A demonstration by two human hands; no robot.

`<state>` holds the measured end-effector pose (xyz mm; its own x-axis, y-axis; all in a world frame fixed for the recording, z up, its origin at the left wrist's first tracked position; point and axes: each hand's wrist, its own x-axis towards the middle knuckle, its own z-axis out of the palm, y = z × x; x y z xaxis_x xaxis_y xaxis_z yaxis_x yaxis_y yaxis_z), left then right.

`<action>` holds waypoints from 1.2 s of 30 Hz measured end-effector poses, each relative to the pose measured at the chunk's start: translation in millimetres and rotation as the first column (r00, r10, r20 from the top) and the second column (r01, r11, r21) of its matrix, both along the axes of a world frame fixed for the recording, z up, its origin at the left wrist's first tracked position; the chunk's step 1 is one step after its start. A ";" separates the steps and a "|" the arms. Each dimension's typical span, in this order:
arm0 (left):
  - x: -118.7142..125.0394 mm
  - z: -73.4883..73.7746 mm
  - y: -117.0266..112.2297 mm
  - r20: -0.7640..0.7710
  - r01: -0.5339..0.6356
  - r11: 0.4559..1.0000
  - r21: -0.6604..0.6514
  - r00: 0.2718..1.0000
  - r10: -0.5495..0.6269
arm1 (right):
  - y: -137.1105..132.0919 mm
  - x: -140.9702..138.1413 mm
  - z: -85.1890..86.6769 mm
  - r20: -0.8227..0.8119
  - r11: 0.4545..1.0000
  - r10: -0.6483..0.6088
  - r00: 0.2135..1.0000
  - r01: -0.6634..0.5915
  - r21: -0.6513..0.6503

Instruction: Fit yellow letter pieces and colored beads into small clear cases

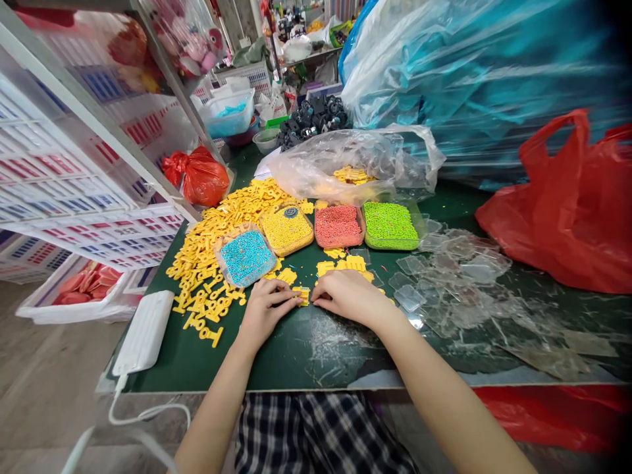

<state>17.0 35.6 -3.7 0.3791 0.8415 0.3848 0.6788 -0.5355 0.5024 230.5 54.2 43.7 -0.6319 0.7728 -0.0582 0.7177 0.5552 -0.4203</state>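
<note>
Both forearms [419, 362] reach over the table [286, 359], wrists bent inward, to the near side of the red-bead tray [340, 244]. There the left hand [266, 308] pinches a small yellow piece [303, 296]; the right hand [348, 296] curls beside it — whether gripping anything, I cannot tell. Left of that tray sit 2 others, the yellow-bead tray [292, 251] and blue-bead tray [246, 284] — right, the green-bead tray [392, 247].

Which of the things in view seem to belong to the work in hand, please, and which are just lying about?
Probably the job's:
- small yellow piece, in the left hand
- blue beads
- yellow beads
- red beads
- green beads

Probably lying about:
- white corded device
- knotted red bag
- black parts
</note>
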 end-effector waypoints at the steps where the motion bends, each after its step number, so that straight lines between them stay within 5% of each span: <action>1: 0.7 -0.5 0.0 0.000 0.011 1.000 -0.005 1.000 -0.011 | 0.0 0.3 -0.1 -0.001 1.000 -0.001 1.000 0.001 0.002; 18: 1.2 -4.7 -0.6 -0.060 0.078 0.993 -0.090 0.995 -0.083 | 1.1 2.2 0.6 -0.006 1.000 -0.006 1.000 0.006 -0.005; 26: 4.0 -0.3 -1.3 -0.059 0.081 0.996 -0.031 0.995 -0.083 | 1.7 4.2 1.9 -0.025 1.000 -0.008 1.000 0.007 -0.024; 30: 1.7 5.2 -1.3 0.071 -0.083 0.989 0.125 0.995 0.075 | -2.1 -3.7 2.0 -0.305 0.989 -0.143 0.942 0.124 -0.082; 33: 0.5 9.8 -2.6 0.146 -0.189 0.950 0.249 0.977 0.157 | -6.5 -18.2 2.1 -0.635 0.876 -0.401 0.660 0.073 -0.477; 36: 1.3 11.6 -3.9 0.115 -0.153 0.923 0.354 0.986 0.119 | -10.2 -33.5 2.9 -0.567 0.500 -0.732 0.378 -0.268 -0.824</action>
<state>18.3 31.7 7.9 0.2205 0.6806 0.6987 0.7190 -0.5974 0.3550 196.9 44.0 46.6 -0.4977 0.8217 -0.2778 -0.2500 -0.4426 -0.8612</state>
